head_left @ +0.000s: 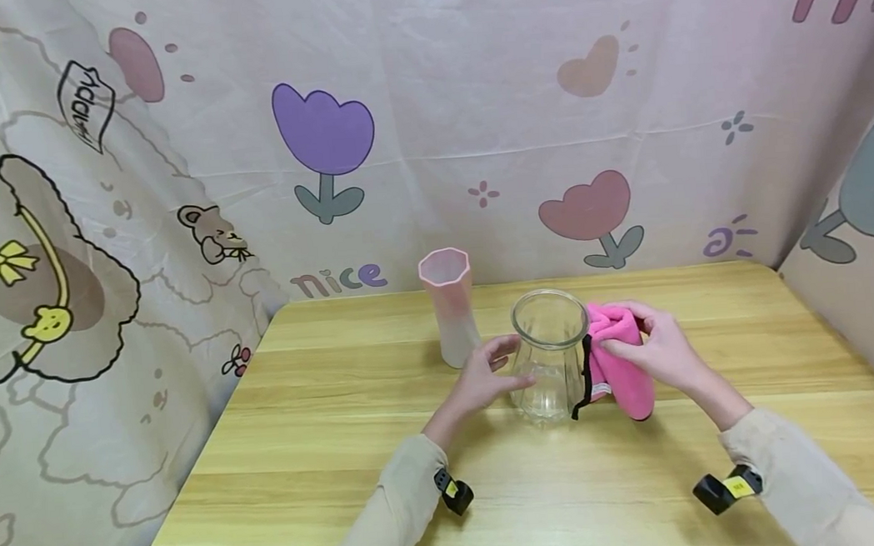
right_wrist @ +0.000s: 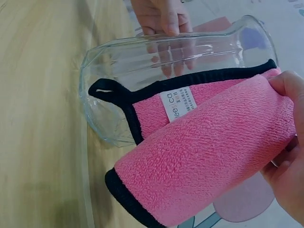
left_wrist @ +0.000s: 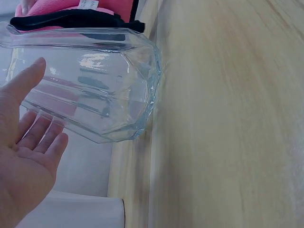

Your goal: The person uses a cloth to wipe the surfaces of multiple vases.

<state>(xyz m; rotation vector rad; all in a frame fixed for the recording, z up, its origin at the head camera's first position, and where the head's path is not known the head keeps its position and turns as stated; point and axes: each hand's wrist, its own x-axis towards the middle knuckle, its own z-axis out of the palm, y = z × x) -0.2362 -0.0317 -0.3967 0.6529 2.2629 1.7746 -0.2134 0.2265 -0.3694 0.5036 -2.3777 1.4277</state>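
A clear glass vase [head_left: 551,383] with a round rim and faceted sides stands upright on the table. At its left side is my left hand [head_left: 483,379], thumb and fingers spread and fairly straight, close about the glass. The left wrist view has the thumb overlapping the vase [left_wrist: 102,90] and the fingers along its far side. My right hand [head_left: 659,341] pinches a folded pink towel [head_left: 623,370] near its top, thumb on the near face. The towel hangs at the vase's right side; its black edging, hanging loop and white label [right_wrist: 178,103] show in the right wrist view.
A tall pink-and-white vase [head_left: 455,322] stands behind the left hand, left of the glass one. The wooden table [head_left: 328,463] meets a patterned cloth backdrop [head_left: 440,72] at the back and sides. Each wrist wears a small black camera.
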